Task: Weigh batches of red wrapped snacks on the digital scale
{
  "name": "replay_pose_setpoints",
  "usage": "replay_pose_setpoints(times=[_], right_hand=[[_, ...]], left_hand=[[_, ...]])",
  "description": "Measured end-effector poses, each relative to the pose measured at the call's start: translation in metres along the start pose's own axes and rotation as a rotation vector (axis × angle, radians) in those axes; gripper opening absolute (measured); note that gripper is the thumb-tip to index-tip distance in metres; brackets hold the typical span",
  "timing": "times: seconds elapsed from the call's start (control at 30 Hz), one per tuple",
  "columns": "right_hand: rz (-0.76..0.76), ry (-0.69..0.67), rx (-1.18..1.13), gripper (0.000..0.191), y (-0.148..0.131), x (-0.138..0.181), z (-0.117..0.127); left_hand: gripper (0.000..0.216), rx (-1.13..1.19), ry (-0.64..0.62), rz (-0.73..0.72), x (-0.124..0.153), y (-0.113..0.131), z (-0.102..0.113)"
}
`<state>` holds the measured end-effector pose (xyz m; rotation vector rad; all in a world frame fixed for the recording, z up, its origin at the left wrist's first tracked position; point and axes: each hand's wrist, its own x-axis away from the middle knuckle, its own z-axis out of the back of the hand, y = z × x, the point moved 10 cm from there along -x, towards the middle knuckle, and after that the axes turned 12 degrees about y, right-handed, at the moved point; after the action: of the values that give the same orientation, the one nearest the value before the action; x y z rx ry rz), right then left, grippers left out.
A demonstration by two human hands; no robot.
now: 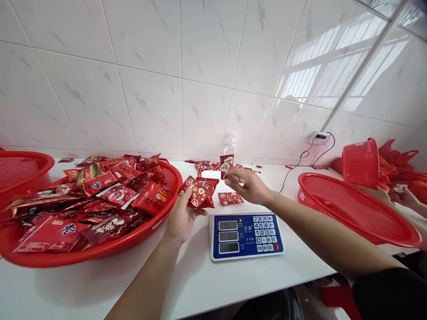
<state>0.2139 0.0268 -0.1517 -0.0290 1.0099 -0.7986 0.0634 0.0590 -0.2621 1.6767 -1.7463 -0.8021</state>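
In my left hand [182,218], a few red patterned snack packets [198,192] are gripped in front of the scale. My right hand [247,184] hangs over the scale's pan with its fingers pinched at the lower end of a small dark red packet [227,163]. Beneath that hand, one red packet [231,198] lies flat on the white pan. The electronic scale [247,237] has a blue panel with keys and displays. To the left, a big red basket [171,178] is heaped with assorted red packets [116,195].
Loose packets [208,167] lie along the tiled wall behind the scale. A shallow red basket [353,200] stands at right, near an upturned red basket [360,162] and red bags [400,166]. Another person's hand [402,193] is at far right. A cable [302,155] runs from the wall socket.
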Motion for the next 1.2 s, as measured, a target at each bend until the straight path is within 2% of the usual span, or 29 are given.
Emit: replay_pose_setpoints(times=[0.07, 0.17, 0.23, 0.3, 0.4, 0.5, 0.57, 0.63, 0.77, 0.9, 1.0, 1.1, 1.2], right_hand=[[-0.34, -0.009, -0.156, 0.033, 0.043, 0.008, 0.004], [-0.719, -0.147, -0.369, 0.044, 0.086, 0.037, -0.009], [-0.87, -0.239, -0.442, 0.048, 0.099, 0.055, -0.014], [-0.931, -0.273, -0.401, 0.05, 0.107, 0.063, -0.01], [-0.875, -0.247, -0.149, 0.042, 0.11, 0.053, 0.008], [-0.691, -0.288, 0.317, 0.031, 0.106, 0.031, 0.018], [-0.554, -0.342, 0.591, 0.025, 0.102, 0.019, 0.013], [-0.48, -0.386, 0.697, 0.02, 0.101, 0.013, 0.0], [-0.459, -0.425, 0.687, 0.026, 0.104, 0.012, -0.016], [-0.456, -0.394, 0.635, 0.027, 0.095, 0.009, -0.008], [-0.448, -0.319, 0.377, 0.021, 0.067, 0.003, -0.003], [-0.406, -0.276, 0.06, 0.022, 0.031, -0.001, -0.01], [-0.373, -0.199, -0.009, 0.032, 0.01, -0.003, -0.014]], left_hand=[[0.028, 0.007, 0.026, -0.051, -0.003, 0.008, 0.003], [0.03, -0.004, 0.032, -0.069, -0.005, 0.011, 0.004], [0.03, -0.006, 0.032, -0.066, -0.005, 0.01, 0.003], [0.031, -0.006, 0.034, -0.065, -0.006, 0.009, 0.003], [0.033, -0.007, 0.044, -0.071, -0.008, 0.008, 0.004], [0.034, -0.009, 0.065, -0.071, -0.011, 0.008, 0.006], [0.034, -0.013, 0.078, -0.074, -0.012, 0.009, 0.007], [0.033, -0.018, 0.092, -0.08, -0.012, 0.01, 0.008], [0.034, -0.023, 0.11, -0.088, -0.012, 0.013, 0.009], [0.035, -0.068, 0.069, -0.142, -0.011, 0.016, 0.004], [0.035, -0.154, 0.028, -0.227, -0.008, 0.015, -0.001], [0.034, -0.281, -0.018, -0.35, -0.003, 0.016, -0.006], [0.032, -0.362, -0.112, -0.373, 0.0, 0.01, -0.012]])
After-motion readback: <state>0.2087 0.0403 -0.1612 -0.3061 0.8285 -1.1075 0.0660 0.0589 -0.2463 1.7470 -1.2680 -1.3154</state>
